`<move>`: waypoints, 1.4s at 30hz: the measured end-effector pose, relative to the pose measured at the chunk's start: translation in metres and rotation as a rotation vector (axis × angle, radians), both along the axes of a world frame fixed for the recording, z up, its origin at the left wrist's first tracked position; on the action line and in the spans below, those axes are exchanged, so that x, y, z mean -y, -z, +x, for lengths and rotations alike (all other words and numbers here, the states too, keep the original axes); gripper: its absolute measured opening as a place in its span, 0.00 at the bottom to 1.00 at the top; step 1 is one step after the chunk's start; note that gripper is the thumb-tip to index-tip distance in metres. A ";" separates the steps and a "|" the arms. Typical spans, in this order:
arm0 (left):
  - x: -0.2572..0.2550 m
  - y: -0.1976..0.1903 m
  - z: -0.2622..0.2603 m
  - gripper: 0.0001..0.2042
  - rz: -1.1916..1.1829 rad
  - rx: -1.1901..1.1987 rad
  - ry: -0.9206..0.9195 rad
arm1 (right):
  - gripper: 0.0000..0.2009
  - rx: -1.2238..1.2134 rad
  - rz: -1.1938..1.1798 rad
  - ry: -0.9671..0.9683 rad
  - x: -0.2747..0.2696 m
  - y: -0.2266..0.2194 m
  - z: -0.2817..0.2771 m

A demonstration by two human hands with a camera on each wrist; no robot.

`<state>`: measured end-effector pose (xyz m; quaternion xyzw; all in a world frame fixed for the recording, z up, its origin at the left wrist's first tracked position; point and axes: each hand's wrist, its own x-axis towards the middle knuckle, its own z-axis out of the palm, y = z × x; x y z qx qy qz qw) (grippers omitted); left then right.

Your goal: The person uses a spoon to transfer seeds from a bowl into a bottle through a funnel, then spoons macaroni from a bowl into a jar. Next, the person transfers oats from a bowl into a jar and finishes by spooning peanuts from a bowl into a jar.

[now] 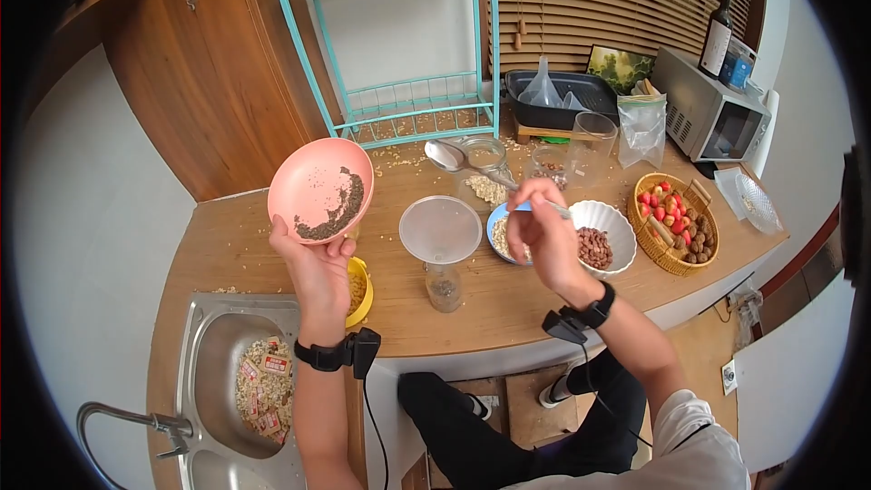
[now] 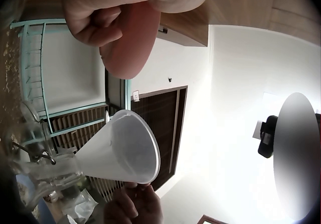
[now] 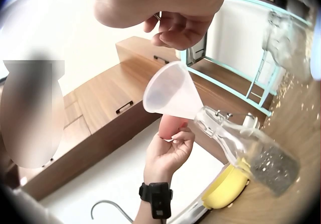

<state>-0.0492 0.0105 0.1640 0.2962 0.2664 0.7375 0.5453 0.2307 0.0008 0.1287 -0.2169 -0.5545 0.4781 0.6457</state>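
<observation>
Head view: the left hand (image 1: 319,274) is gripping a pink bowl (image 1: 307,183), the right hand (image 1: 550,245) is pinching a spoon (image 1: 445,155); red-and-white packets (image 1: 276,364) are bearing illegible print.

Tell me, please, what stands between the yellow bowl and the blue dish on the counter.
The glass bottle, with the funnel in its neck, stands between them, as the head view shows.

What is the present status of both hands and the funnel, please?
Left hand: holding pink bowl, dark grains inside. Right hand: holding spoon. Funnel: seated in neck of bottle. Nothing seen blocking its mouth.
</observation>
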 end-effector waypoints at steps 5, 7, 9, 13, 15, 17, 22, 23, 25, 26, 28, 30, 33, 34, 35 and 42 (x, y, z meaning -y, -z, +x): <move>0.005 -0.006 0.005 0.21 0.022 -0.031 -0.046 | 0.10 -0.137 -0.244 -0.082 -0.030 0.029 -0.030; 0.007 -0.005 0.005 0.21 0.035 -0.062 -0.066 | 0.10 -0.101 -0.261 -0.125 -0.040 0.042 -0.034; 0.007 -0.004 0.004 0.22 0.046 -0.087 -0.070 | 0.10 -0.062 -0.273 -0.163 -0.046 0.050 -0.039; 0.009 -0.006 0.010 0.23 0.067 -0.163 -0.115 | 0.09 -0.090 -0.458 -0.213 -0.054 0.061 -0.046; 0.011 -0.007 0.017 0.23 0.061 -0.209 -0.163 | 0.09 -0.080 -0.497 -0.258 -0.057 0.067 -0.046; 0.011 -0.005 0.018 0.24 0.044 -0.257 -0.215 | 0.08 -0.135 -0.506 -0.304 -0.058 0.070 -0.046; 0.016 -0.005 0.030 0.25 0.066 -0.312 -0.194 | 0.08 -0.170 -0.565 -0.402 -0.056 0.079 -0.045; 0.017 -0.007 0.031 0.25 0.062 -0.316 -0.202 | 0.08 -0.184 -0.598 -0.439 -0.054 0.080 -0.046; 0.016 -0.012 0.035 0.28 0.066 -0.368 -0.215 | 0.08 -0.194 -0.626 -0.447 -0.049 0.075 -0.046; 0.014 -0.014 0.035 0.28 0.066 -0.370 -0.224 | 0.08 -0.202 -0.650 -0.445 -0.048 0.072 -0.046; 0.010 -0.018 0.036 0.28 0.090 -0.413 -0.242 | 0.08 -0.182 -0.634 -0.451 -0.050 0.074 -0.044; 0.009 -0.022 0.034 0.29 0.084 -0.487 -0.252 | 0.08 -0.165 -0.616 -0.457 -0.053 0.078 -0.042; 0.003 -0.022 0.030 0.29 0.093 -0.640 -0.295 | 0.08 -0.183 -0.613 -0.510 -0.055 0.088 -0.040; 0.002 -0.022 0.030 0.29 0.112 -0.719 -0.328 | 0.08 -0.188 -0.607 -0.528 -0.056 0.090 -0.039; 0.002 -0.023 0.031 0.29 0.111 -0.722 -0.332 | 0.08 -0.193 -0.601 -0.546 -0.057 0.091 -0.039; 0.009 -0.027 0.042 0.26 0.161 -0.850 -0.347 | 0.08 -0.235 -0.606 -0.523 -0.056 0.094 -0.040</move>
